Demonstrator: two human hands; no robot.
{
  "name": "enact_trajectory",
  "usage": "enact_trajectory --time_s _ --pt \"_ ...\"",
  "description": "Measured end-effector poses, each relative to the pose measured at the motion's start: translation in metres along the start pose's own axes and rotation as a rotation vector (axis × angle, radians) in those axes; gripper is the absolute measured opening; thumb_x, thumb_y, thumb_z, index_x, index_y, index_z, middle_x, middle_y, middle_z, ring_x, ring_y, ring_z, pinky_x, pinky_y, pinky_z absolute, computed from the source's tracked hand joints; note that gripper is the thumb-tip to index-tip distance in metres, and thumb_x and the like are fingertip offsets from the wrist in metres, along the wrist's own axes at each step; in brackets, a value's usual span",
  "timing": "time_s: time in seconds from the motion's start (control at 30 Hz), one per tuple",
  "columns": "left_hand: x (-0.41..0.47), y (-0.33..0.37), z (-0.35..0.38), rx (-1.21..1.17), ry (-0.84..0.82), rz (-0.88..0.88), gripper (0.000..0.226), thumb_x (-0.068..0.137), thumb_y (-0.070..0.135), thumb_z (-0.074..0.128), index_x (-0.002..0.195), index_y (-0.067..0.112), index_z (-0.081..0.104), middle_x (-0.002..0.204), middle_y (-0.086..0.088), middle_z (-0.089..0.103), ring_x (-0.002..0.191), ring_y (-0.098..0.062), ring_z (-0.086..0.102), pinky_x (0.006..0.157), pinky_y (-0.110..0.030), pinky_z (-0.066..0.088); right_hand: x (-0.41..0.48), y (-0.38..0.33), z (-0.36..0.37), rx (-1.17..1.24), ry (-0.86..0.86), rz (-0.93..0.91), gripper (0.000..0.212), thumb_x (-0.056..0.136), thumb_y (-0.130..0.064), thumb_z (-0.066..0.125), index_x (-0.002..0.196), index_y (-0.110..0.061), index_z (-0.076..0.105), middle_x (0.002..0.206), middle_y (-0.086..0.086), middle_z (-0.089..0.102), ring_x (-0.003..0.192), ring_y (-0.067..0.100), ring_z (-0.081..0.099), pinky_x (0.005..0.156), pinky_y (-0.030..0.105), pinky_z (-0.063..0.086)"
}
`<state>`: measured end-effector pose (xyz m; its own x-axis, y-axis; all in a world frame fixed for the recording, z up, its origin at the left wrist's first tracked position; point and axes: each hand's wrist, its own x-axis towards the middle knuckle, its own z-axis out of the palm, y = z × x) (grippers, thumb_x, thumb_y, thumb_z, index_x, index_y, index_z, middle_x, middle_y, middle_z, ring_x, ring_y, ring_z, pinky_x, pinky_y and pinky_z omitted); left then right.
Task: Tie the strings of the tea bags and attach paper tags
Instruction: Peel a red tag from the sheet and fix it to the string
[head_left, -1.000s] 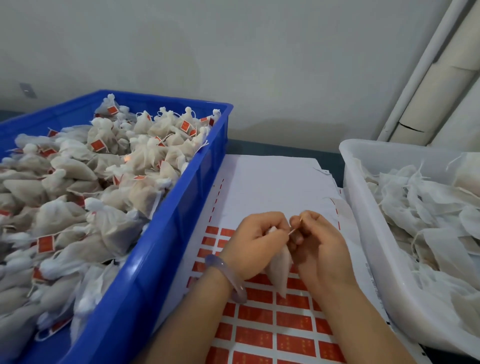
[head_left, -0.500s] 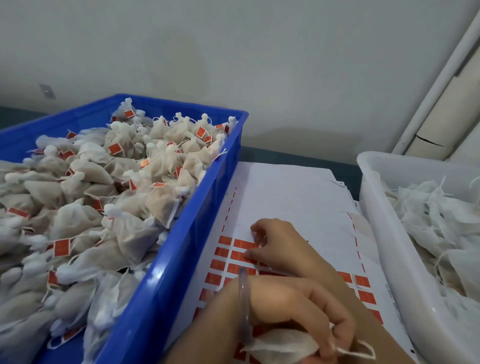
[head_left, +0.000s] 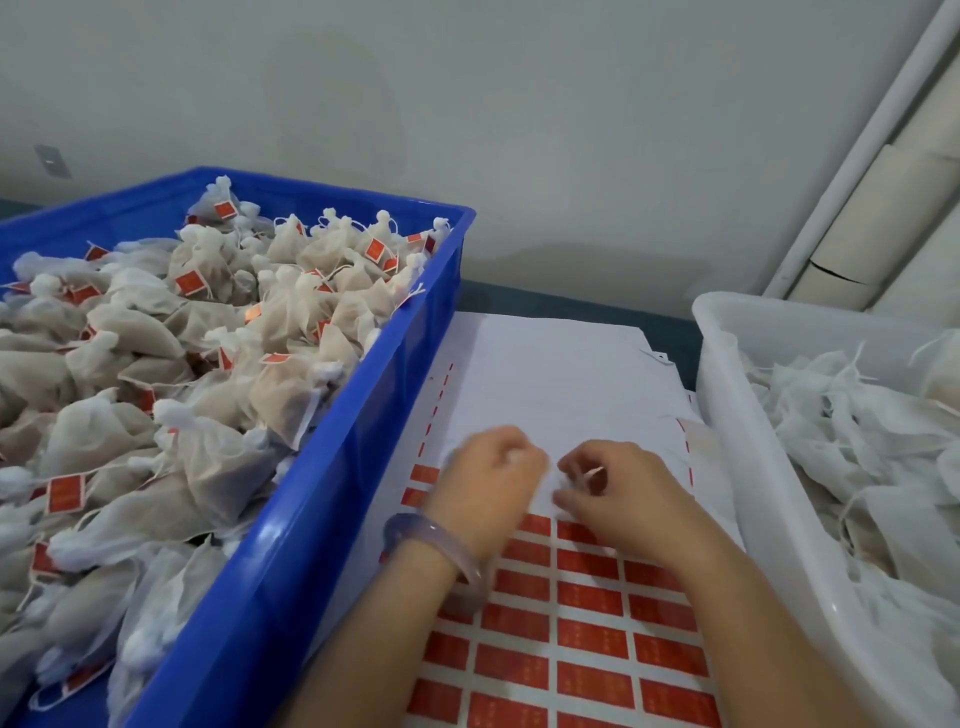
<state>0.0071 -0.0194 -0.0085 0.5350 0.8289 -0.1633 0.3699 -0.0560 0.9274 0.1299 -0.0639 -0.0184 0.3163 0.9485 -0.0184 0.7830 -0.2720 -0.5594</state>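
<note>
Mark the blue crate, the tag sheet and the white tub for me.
blue crate (head_left: 337, 519): head view, on its outer right wall.
tag sheet (head_left: 561, 374): head view, on its bare white upper part.
white tub (head_left: 779, 519): head view, on its left wall.

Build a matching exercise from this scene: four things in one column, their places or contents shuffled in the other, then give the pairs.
1 blue crate
2 white tub
3 tag sheet
4 bracelet

A on the left wrist
B right side, holds untagged bags
C lies between the two containers
D left side, holds tagged bags

Pairs: 1-D, 2-B, 3-C, 4-A
</note>
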Motion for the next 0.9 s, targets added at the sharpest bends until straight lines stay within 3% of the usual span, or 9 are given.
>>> enact_trajectory --time_s 0.07,0.1,0.27,0.43,0.57,0.67,0.77,0.9 --pt "-0.001 -0.011 -0.032 0.152 0.259 -0.003 0.012 0.088 0.033 0.056 0.078 0.029 0.051 0.073 0.008 0.055 0.064 -0.005 0.057 0.053 -0.016 0.040 -0.001 0.000 0.008 -0.034 0.010 -0.001 0.031 0.082 -0.039 0.065 0.111 -0.029 0.060 0.097 -0.017 0.053 0.079 -0.002 0.050 0.065 0.008 0.034" --pt "0.002 -0.017 -0.042 0.231 0.303 -0.047 0.010 0.086 0.032 0.060 0.081 0.030 0.051 0.075 0.009 0.055 0.066 -0.005 0.057 0.052 -0.016 0.040 -0.001 0.000 0.011 -0.048 0.015 -0.015 0.033 0.082 -0.042 0.065 0.113 -0.029 0.060 0.096 -0.017 0.051 0.078 -0.002 0.049 0.066 0.008 0.034" --pt "0.008 -0.023 -0.035 0.375 0.227 -0.105 0.012 0.086 0.021 0.061 0.091 0.030 0.056 0.082 0.006 0.059 0.075 -0.011 0.062 0.069 -0.029 0.057 -0.002 -0.001 0.024 -0.052 0.061 -0.101 0.026 0.089 -0.036 0.057 0.114 -0.030 0.063 0.107 -0.011 0.059 0.090 0.003 0.052 0.083 0.017 0.042" --pt "0.006 -0.023 -0.037 0.276 0.281 -0.103 0.009 0.089 0.018 0.058 0.091 0.026 0.058 0.083 0.005 0.060 0.070 -0.008 0.058 0.052 -0.017 0.044 0.005 -0.001 0.026 -0.097 0.042 -0.153 0.023 0.091 -0.034 0.054 0.112 -0.034 0.066 0.116 -0.009 0.056 0.106 0.008 0.045 0.094 0.026 0.037" --pt "0.008 -0.021 -0.039 0.171 0.321 -0.124 0.009 0.090 0.017 0.057 0.096 0.023 0.058 0.081 0.007 0.057 0.069 -0.008 0.055 0.050 -0.016 0.039 0.005 -0.002 0.027 -0.100 0.014 -0.163 0.017 0.091 -0.035 0.054 0.103 -0.032 0.067 0.114 -0.010 0.056 0.105 0.007 0.044 0.094 0.026 0.037" --pt "0.009 -0.022 -0.039 0.153 0.326 -0.128 0.009 0.091 0.016 0.055 0.097 0.023 0.058 0.082 0.006 0.057 0.070 -0.009 0.056 0.050 -0.016 0.039 0.002 -0.004 0.025 -0.040 -0.006 -0.179 0.007 0.092 -0.031 0.053 0.091 -0.036 0.058 0.103 -0.016 0.051 0.102 0.005 0.044 0.096 0.028 0.039" --pt "0.009 -0.022 -0.039 0.139 0.321 -0.129 0.009 0.091 0.016 0.054 0.096 0.021 0.059 0.081 0.006 0.057 0.070 -0.009 0.055 0.050 -0.016 0.038 -0.005 -0.002 0.021 0.028 -0.045 -0.197 0.012 0.089 -0.027 0.054 0.082 -0.036 0.053 0.094 -0.022 0.048 0.099 0.005 0.045 0.095 0.029 0.040" --pt "0.009 -0.022 -0.040 0.140 0.316 -0.132 0.008 0.092 0.016 0.054 0.097 0.021 0.058 0.081 0.006 0.056 0.069 -0.009 0.055 0.049 -0.016 0.038 -0.007 -0.002 0.020 0.036 -0.056 -0.191 0.011 0.088 -0.031 0.054 0.081 -0.030 0.062 0.094 -0.020 0.052 0.094 0.003 0.048 0.082 0.018 0.039"
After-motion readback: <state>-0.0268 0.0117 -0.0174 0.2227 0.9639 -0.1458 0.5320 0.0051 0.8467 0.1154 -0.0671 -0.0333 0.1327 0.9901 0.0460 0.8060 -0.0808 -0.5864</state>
